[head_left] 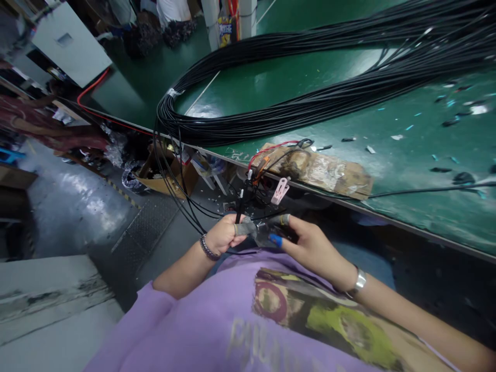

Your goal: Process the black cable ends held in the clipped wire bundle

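My left hand (227, 233) is closed around a black cable (239, 206), whose pale-tipped end sticks up past the thumb. A grey cover wraps the thumb. Thin black cables (186, 201) hang from the table and run down to this hand. Close by on the right, my right hand (315, 250) has a grey-covered finger and a blue-wrapped fingertip bent toward the left hand. Something dark lies between those fingers, too blurred to name. Just above the hands, a pink clothes peg (279, 191) is at the table edge, beside a tape-covered block (329, 173) with red and black wires.
A large coil of black cable (240, 126) lies on the green table (403, 139), with scattered black and blue scraps at right. Below the edge stands a cardboard box (174, 178). A white cabinet (72, 44) and other people are at far left.
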The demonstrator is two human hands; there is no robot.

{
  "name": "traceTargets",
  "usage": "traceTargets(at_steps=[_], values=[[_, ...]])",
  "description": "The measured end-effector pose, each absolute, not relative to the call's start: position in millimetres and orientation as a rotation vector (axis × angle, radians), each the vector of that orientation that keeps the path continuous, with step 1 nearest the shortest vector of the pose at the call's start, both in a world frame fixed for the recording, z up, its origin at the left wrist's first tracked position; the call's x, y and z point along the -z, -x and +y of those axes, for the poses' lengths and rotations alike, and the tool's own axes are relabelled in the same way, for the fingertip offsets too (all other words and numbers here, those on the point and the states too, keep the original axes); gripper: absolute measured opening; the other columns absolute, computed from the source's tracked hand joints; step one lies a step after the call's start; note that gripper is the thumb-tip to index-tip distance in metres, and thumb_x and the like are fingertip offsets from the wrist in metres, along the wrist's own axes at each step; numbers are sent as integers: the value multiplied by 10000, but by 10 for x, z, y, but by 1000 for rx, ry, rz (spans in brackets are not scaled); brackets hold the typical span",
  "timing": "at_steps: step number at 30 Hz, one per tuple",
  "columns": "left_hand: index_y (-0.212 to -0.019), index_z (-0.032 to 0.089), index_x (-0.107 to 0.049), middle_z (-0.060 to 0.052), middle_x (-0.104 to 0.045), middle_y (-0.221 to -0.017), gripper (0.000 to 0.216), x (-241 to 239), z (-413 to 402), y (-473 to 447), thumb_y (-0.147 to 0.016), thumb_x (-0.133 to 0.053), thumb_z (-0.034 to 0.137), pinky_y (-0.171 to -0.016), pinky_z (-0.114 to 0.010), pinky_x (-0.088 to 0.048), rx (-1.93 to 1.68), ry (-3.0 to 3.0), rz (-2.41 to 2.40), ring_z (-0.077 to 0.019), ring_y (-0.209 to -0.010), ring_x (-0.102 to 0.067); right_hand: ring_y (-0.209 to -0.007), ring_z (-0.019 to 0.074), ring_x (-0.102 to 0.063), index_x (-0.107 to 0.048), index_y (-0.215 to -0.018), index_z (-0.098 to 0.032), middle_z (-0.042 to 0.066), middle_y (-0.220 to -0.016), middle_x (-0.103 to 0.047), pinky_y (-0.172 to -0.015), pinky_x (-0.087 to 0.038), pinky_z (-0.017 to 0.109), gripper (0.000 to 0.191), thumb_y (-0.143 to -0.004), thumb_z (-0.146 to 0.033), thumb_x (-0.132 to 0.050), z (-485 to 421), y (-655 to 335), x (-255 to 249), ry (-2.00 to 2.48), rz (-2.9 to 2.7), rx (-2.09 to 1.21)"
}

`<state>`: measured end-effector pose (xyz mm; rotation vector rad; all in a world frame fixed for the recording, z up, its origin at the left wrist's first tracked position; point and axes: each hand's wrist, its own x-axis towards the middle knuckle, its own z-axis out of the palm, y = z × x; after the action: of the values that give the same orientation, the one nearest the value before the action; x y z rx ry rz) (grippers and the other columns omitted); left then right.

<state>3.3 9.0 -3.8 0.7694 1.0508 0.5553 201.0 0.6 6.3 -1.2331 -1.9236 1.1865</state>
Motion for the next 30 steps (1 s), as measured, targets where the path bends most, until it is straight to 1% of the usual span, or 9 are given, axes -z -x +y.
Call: traceTargets(at_steps=[3,6,9,13,17,20,23,26,30], values=[[-599,172,-441,112,-316,-335,417,28,90,-34,-540,-708,487,-303,-166,-99,-485,-772,1023,-12,-280,-192,-711,165,-571,-578,-822,-183,54,-791,-606,-640,-470,273,176,-717,-116,-455,45,-2028,-48,1102,-2108,-878],[-599,180,-425,111,-315,-338,432,-1,87,-44,-564,-680,527,-304,-168,-123,-396,-817,1028,-19,-282,-195,-693,155,-562,-559,-829,-184,67,-830,-603,-600,-452,252,251,-658,-61,-422,74,-2025,-46,956,-2264,-773],[-654,173,-470,76,-422,-425,353,-10,58,-45,-643,-638,483,-346,-172,-246,-409,-1072,1103,-39,-331,-304,-635,153,-521,-522,-751,-185,53,-752,-571,-563,-420,256,190,-645,-68,-415,91,-2026,-53,970,-2307,-786],[-716,161,-577,-27,-587,-696,106,68,-5,-5,-708,-552,264,-565,-223,-417,-633,-1826,1242,-106,-590,-513,-604,147,-470,-465,-652,-203,15,-655,-513,-570,-395,267,79,-678,-131,-445,110,-2014,-51,1046,-2150,-1020],[-684,167,-593,-32,-567,-652,98,147,-26,27,-693,-497,187,-599,-242,-416,-596,-2230,1256,-127,-590,-498,-598,132,-441,-465,-650,-202,-13,-619,-493,-583,-396,265,201,-754,-362,-527,122,-1959,-47,1130,-1773,-1514],[-695,161,-584,-13,-561,-632,123,117,-5,-4,-744,-527,257,-597,-227,-407,-583,-2001,1249,-117,-589,-484,-506,93,-345,-454,-652,-202,-56,-545,-411,-492,-326,235,336,-726,-510,-565,109,-1920,-55,1189,-1476,-1801],[-644,152,-542,13,-519,-590,294,52,16,-53,-773,-552,416,-561,-200,-391,-631,-1584,1148,-91,-559,-452,-477,74,-275,-465,-670,-198,-77,-526,-368,-449,-256,222,383,-684,-553,-609,92,-1904,-73,1223,-1349,-1891],[-584,152,-492,36,-454,-533,400,25,12,-79,-719,-600,513,-529,-187,-373,-642,-1353,1117,-76,-529,-410,-520,83,-324,-498,-681,-188,-56,-585,-431,-479,-296,228,388,-652,-543,-652,83,-1896,-90,1228,-1367,-1830],[-617,143,-526,33,-468,-554,394,48,-28,-95,-692,-637,513,-548,-187,-383,-676,-1334,1180,-77,-559,-411,-583,106,-391,-509,-679,-187,-35,-632,-479,-552,-363,247,383,-635,-532,-669,69,-1867,-90,1223,-1373,-1775]])
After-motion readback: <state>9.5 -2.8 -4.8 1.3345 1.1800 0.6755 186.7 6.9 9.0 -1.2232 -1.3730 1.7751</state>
